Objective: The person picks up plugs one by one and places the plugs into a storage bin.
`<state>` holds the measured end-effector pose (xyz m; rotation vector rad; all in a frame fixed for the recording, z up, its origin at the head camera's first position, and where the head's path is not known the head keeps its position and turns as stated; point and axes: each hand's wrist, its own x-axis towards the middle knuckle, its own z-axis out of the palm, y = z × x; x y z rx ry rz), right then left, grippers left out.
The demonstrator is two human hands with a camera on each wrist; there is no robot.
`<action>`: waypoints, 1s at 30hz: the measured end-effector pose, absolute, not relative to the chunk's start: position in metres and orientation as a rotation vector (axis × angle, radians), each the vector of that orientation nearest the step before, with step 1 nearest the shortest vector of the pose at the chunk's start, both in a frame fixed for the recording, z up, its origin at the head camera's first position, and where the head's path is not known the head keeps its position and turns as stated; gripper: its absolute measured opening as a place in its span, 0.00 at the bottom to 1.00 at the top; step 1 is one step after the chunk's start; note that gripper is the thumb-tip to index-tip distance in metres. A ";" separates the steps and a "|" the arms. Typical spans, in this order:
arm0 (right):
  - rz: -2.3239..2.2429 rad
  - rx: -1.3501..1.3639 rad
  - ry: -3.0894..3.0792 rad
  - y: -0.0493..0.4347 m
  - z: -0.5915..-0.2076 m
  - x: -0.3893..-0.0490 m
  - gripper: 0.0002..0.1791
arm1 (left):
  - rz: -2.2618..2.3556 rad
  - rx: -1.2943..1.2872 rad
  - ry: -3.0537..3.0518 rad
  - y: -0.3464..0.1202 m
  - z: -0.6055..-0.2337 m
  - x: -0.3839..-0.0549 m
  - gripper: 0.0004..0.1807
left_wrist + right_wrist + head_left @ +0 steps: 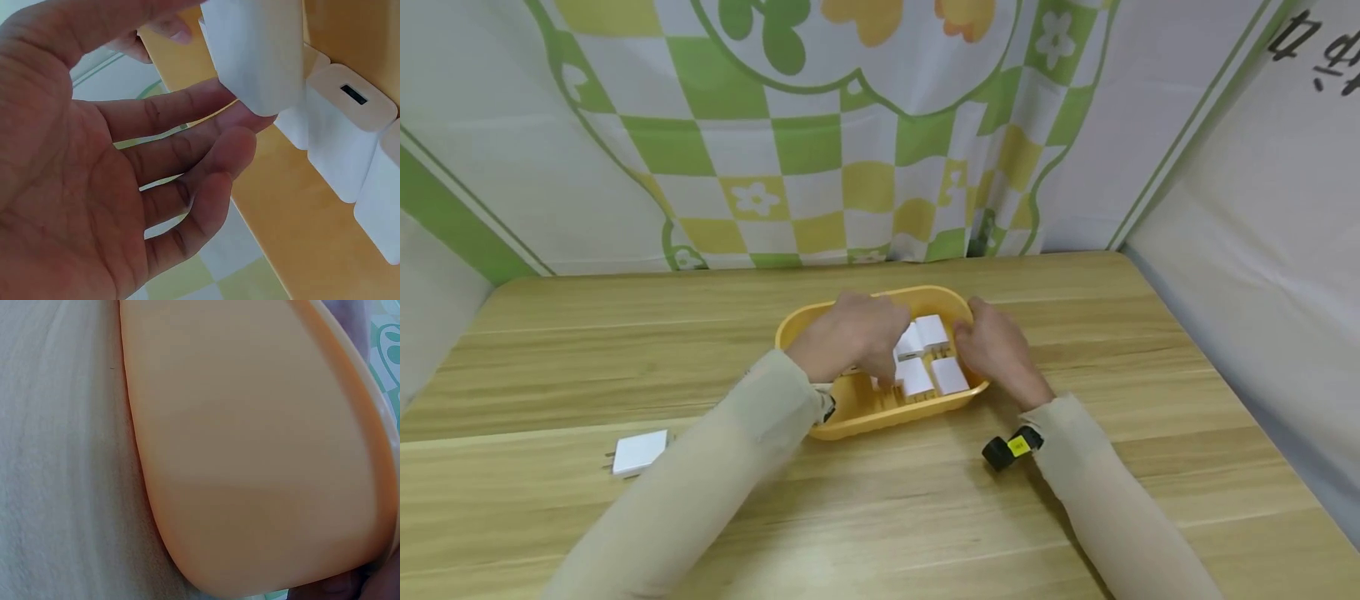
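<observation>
A yellow-orange plastic basket (857, 425) stands on the table with several white charger plugs (951, 377) inside its right half. My left hand (855, 332) reaches down into the basket from the left. In the left wrist view it pinches a white charger plug (259, 56) between thumb and fingertips, close over the others. A dark USB slot shows on one plug (350, 134) beside it. My right hand (1000, 350) grips the basket's right end, thumb at the rim. The basket's smooth outer wall (250, 437) fills most of the right wrist view.
Another white charger plug (640, 452) lies on the wooden table (880, 525) to the left, its metal prongs pointing left. A checkered green, yellow and white curtain (808, 146) hangs behind the table's far edge. A pale cloth (1262, 233) hangs on the right side.
</observation>
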<state>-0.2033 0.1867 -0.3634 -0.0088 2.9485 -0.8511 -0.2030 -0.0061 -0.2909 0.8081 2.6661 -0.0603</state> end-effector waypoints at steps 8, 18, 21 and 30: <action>-0.850 -0.007 2.955 0.187 -0.364 -0.204 0.31 | -0.133 0.809 2.620 -0.003 -0.291 -0.197 0.25; -0.841 -0.013 2.944 0.186 -0.363 -0.204 0.31 | -0.179 0.819 2.631 -0.001 -0.300 -0.195 0.27; -0.842 -0.009 2.943 0.186 -0.363 -0.204 0.31 | -0.178 0.824 2.632 0.000 -0.302 -0.196 0.27; -0.840 -0.015 2.953 0.187 -0.364 -0.204 0.30 | -0.152 0.866 2.648 0.001 -0.306 -0.195 0.28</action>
